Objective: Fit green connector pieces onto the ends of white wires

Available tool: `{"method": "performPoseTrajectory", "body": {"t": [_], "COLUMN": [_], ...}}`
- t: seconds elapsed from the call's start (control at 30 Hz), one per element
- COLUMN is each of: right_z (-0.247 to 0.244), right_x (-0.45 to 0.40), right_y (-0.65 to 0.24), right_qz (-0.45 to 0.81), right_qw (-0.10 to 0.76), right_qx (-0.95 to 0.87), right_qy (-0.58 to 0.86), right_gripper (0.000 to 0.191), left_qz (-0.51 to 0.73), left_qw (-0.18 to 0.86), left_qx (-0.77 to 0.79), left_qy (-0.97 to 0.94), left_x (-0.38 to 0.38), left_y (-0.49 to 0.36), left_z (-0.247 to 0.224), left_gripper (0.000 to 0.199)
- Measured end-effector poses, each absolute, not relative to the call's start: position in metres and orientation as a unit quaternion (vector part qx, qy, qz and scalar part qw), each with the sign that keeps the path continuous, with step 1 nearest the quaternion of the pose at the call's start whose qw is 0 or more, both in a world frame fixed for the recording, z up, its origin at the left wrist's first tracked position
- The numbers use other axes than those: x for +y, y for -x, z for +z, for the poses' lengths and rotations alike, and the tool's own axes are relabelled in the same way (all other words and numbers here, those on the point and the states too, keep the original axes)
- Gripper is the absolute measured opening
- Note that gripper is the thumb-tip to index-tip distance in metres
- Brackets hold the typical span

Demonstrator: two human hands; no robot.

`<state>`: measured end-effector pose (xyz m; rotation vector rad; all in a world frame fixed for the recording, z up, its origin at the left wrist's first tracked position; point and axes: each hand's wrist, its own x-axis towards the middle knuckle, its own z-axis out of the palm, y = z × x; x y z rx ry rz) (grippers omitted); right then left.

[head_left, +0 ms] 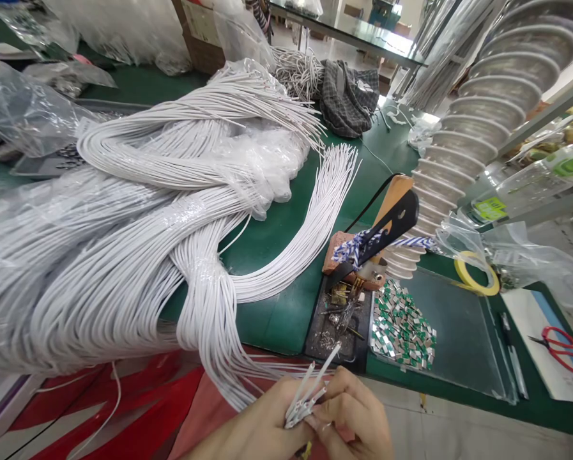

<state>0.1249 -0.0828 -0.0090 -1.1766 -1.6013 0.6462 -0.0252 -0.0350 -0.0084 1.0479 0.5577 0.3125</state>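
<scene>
Here, at bottom centre, white wire ends (307,402) poke from the left hand (267,421), closed round them, while the right hand (356,415) curls against them; whether it pinches a strand cannot be told. A yellow scrap (307,450) below is mostly covered. Outward, white cable bundles (108,275) run off the left edge, partly under cloudy plastic (262,163).

The left half of the surface (276,329) is blocked by cables (123,268), draped over its near edge. Room is left between them and the black tray (356,360); at that tray's far end, passage is barred by the brick (333,253) and hose (478,115).
</scene>
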Motion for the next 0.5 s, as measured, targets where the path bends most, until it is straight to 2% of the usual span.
{"method": "performPoseTrajectory", "body": {"t": [0.1,0.2,0.33,0.5], "right_z": [-0.001,-0.004,-0.013,-0.008], "right_x": [-0.081,-0.085,-0.091,-0.087], "right_y": [-0.127,-0.126,-0.127,-0.135], "right_qz": [0.292,0.284,0.262,0.278], "right_qw": [0.482,0.525,0.578,0.562], "right_qx": [-0.663,-0.618,-0.571,-0.58], "right_qy": [0.493,0.511,0.521,0.52], "right_gripper": [0.01,0.01,0.007,0.008], "left_qz": [0.154,0.144,0.155,0.145], "left_qw": [0.821,0.817,0.802,0.806], "left_qx": [0.258,0.263,0.257,0.277], "left_qy": [-0.486,-0.493,-0.516,-0.503], "left_x": [-0.033,-0.028,-0.023,-0.02], "left_y": [0.027,0.029,0.032,0.036], "left_z": [-0.005,0.003,0.005,0.0], "left_gripper": [0.022,0.027,0.042,0.046]}}
